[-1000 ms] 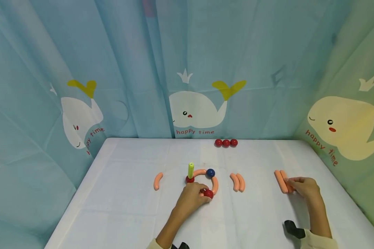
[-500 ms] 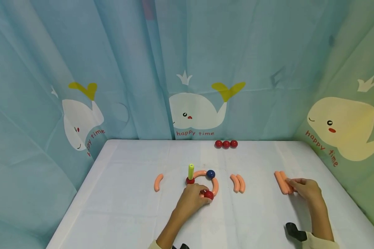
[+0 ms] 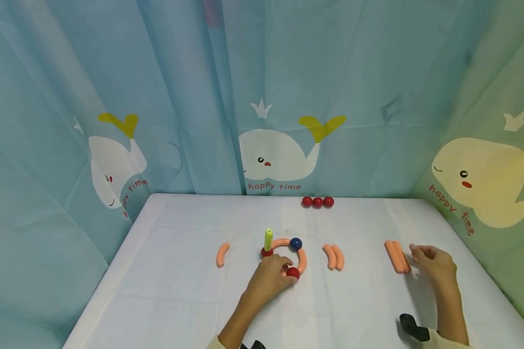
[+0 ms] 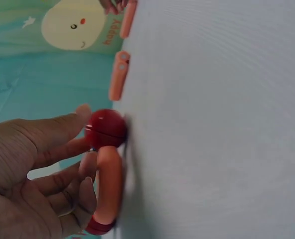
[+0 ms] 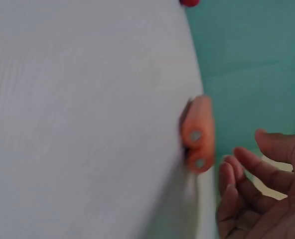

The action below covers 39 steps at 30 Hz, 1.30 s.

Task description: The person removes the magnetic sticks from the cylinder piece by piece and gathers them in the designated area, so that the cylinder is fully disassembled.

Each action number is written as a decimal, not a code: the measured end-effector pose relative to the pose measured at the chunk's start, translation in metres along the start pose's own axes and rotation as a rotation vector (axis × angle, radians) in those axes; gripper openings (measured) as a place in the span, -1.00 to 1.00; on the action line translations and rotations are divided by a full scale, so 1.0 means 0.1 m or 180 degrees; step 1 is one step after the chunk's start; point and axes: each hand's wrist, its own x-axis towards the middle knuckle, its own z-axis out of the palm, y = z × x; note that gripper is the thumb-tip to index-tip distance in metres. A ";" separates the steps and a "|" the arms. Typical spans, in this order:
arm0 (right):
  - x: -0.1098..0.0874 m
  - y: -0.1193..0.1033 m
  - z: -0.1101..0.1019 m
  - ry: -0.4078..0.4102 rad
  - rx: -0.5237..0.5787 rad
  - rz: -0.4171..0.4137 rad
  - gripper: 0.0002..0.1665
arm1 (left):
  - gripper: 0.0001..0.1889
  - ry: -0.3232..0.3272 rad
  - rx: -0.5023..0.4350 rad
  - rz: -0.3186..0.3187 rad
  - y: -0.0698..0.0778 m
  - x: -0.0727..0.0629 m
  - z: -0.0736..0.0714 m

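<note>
My left hand (image 3: 266,276) holds a red ball (image 3: 293,273) between thumb and fingers, at the near side of a ring of curved orange magnetic rods (image 3: 302,261) and balls. In the left wrist view, its fingers also lie along a curved orange rod (image 4: 109,184) joined to that ball. The ring's far side has a blue ball (image 3: 295,244). A yellow-green rod (image 3: 268,240) stands upright on another red ball (image 3: 267,252). To the right, my right hand (image 3: 436,264) is just beside two straight orange rods (image 3: 395,257), fingers apart from them and holding nothing.
Three red balls (image 3: 317,202) sit in a row by the far edge of the white table (image 3: 170,291). Two curved orange rods (image 3: 333,257) lie right of the ring, and a single one (image 3: 222,255) lies left. A whale-print curtain (image 3: 192,97) surrounds the table.
My right hand has let go of the straight orange rods and moved slightly right, away from them. The left hand stays at the ring with the red ball.
</note>
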 end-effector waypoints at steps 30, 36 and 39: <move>-0.74 -1.81 1.42 -0.1238 0.0128 -0.3512 -0.56 | -0.49 0.0374 -0.0726 -0.0475 -0.53 0.13 -0.31; -0.83 -1.92 1.75 -0.1436 0.0284 -0.3518 -0.50 | -0.58 0.0366 -0.0754 -0.0337 -0.56 0.14 -0.29; -0.86 -1.92 1.84 -0.1403 0.0328 -0.3517 -0.60 | -0.61 0.0389 -0.0705 -0.0292 -0.56 0.15 -0.29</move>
